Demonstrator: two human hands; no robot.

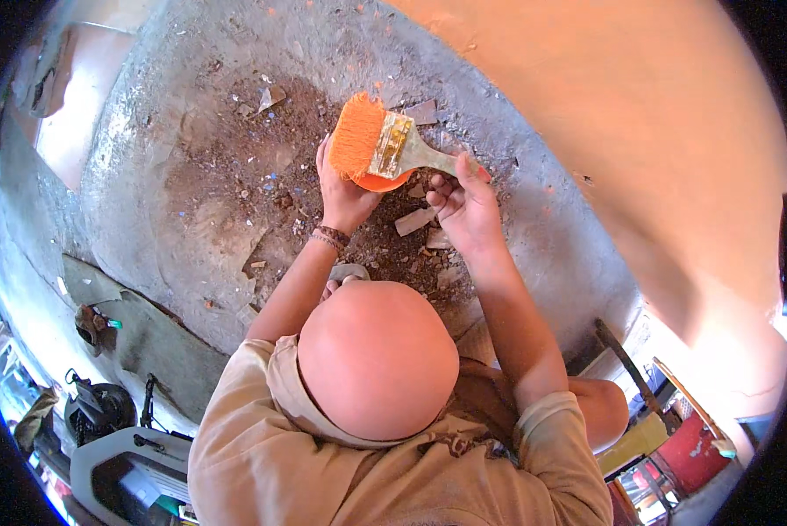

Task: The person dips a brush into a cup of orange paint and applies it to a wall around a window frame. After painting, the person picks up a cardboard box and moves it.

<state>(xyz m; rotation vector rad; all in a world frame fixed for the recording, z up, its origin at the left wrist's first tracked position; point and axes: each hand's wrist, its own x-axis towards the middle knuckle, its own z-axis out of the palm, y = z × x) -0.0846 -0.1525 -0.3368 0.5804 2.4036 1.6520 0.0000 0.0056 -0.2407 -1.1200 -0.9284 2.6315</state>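
A wide paintbrush (pixel 393 146) with orange-coated bristles and a paint-spattered metal ferrule is held out in front of me. Its worn handle is pinched between the thumb and fingers of my right hand (pixel 465 210). Directly beneath the bristles is an orange container (pixel 387 183), mostly hidden by the brush; only part of its rim shows. My left hand (pixel 346 197) supports that container from the left side, its fingers partly covered by the bristles. Whether the bristles touch the rim cannot be made out.
An orange-painted wall (pixel 630 131) rises to the right. Broken earth with rubble (pixel 242 158) covers part of the concrete floor (pixel 170 197). At left lies a grey mat (pixel 163 342), near a grey-framed object (pixel 91 473). A red container (pixel 692 450) stands at lower right.
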